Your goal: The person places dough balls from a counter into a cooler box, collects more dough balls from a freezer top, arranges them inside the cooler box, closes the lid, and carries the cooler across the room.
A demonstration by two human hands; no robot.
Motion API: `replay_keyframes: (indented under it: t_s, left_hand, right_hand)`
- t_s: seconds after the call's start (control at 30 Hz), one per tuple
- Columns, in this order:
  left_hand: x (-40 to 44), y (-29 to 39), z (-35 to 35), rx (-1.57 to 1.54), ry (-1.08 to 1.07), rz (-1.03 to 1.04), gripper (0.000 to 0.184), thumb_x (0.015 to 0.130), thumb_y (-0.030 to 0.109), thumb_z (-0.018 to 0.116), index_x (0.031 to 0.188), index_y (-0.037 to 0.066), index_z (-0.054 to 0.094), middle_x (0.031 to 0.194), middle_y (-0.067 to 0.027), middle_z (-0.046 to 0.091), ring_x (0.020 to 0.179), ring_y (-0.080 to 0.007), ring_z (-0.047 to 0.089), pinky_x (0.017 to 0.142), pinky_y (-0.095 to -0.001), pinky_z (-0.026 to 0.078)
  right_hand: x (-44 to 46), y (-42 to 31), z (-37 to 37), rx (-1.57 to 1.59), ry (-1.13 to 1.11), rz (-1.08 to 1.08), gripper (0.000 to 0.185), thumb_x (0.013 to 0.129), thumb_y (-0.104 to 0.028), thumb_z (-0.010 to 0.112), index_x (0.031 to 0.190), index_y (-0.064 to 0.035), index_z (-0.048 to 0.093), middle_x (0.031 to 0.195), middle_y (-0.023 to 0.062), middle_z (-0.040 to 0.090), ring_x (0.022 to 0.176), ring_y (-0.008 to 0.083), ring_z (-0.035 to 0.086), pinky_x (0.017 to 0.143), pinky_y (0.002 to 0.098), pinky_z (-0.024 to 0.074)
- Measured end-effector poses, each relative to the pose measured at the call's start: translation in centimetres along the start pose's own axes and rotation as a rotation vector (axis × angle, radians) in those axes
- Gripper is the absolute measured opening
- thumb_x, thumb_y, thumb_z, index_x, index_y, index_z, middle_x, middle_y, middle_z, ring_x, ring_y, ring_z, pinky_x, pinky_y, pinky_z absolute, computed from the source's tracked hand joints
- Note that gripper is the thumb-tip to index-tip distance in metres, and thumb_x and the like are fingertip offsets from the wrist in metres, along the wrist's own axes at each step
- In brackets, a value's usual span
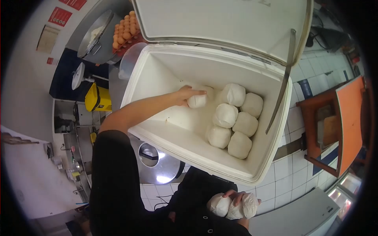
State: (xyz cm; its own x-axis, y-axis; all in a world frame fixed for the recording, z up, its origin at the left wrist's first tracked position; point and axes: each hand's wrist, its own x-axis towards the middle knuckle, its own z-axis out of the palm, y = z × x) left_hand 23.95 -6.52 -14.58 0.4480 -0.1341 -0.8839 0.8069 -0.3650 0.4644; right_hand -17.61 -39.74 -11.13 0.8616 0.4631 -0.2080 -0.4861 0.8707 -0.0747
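My left hand [188, 96] reaches into a white cooler box [157, 129], its fingers closed on a white wrapped ball [197, 101]. Partly hidden just behind that ball is another pale ball [209, 93]. Several more white wrapped balls [226, 115] sit grouped at the right side of the box, some resting on others. Outside the box, near my body at the bottom, my right hand [235, 198] is wrapped round several white balls [219, 204] in thin plastic, held side by side.
The cooler's raised lid [228, 19] leans back, with a metal stay [281, 80] at its right. Beyond the box are egg trays [126, 31] and a large metal bowl [96, 37]. A round steel lid [157, 167] lies below left; an orange-topped table [350, 122] stands right.
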Motion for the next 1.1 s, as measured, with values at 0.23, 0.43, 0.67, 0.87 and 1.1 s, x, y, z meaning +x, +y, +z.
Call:
replay_keyframes:
  t_s: [0.23,0.43,0.67,0.87,1.1]
  left_hand:
    - [0.2,-4.7,0.8,0.289,0.013,0.016,0.080,0.071,0.015,0.089,0.139,0.002,0.049,0.122,-0.0125,0.059,0.107,-0.0259,0.064,0.082,-0.0333,0.060]
    - [2.9,-4.2,0.5,0.350,-0.158,0.022,0.065,0.073,0.014,0.084,0.128,0.001,0.054,0.116,-0.0119,0.059,0.094,-0.0227,0.064,0.080,-0.0309,0.058]
    - [-6.6,1.4,1.8,0.315,-0.047,0.183,0.047,0.092,0.037,0.073,0.119,0.002,0.055,0.108,-0.0062,0.060,0.099,-0.0171,0.064,0.084,-0.0369,0.057]
    - [-28.1,1.9,9.2,0.341,-0.805,0.425,0.076,0.092,0.024,0.077,0.152,0.011,0.032,0.145,-0.0138,0.044,0.121,-0.0240,0.059,0.091,-0.0381,0.057]
    - [-28.2,-6.9,13.0,-0.524,-0.635,0.651,0.066,0.092,0.012,0.076,0.145,0.009,0.038,0.148,-0.0109,0.042,0.126,-0.0207,0.053,0.092,-0.0326,0.058]
  right_hand:
    - [0.9,0.5,0.0,0.023,0.026,-0.023,0.065,0.088,-0.070,0.053,0.087,-0.0059,0.061,0.126,0.0327,0.054,0.122,0.0513,0.050,0.105,0.0633,0.0391]
    - [-0.1,0.3,0.3,0.027,0.090,-0.104,0.056,0.092,-0.064,0.053,0.084,-0.0085,0.059,0.123,0.0308,0.055,0.121,0.0512,0.050,0.104,0.0641,0.0400]
    - [-0.9,-0.8,2.3,0.088,0.153,-0.248,0.047,0.096,-0.056,0.055,0.080,-0.0116,0.057,0.120,0.0287,0.056,0.119,0.0511,0.051,0.104,0.0649,0.0412]
    - [4.0,-2.9,13.0,-0.063,-0.044,-0.455,0.055,0.092,-0.066,0.055,0.087,-0.0109,0.056,0.125,0.0245,0.053,0.122,0.0511,0.049,0.102,0.0661,0.0427]
    - [13.7,-7.8,21.3,-0.325,0.068,0.110,0.073,0.092,-0.072,0.040,0.106,-0.0028,0.058,0.138,0.0300,0.050,0.138,0.0507,0.041,0.103,0.0638,0.0466]
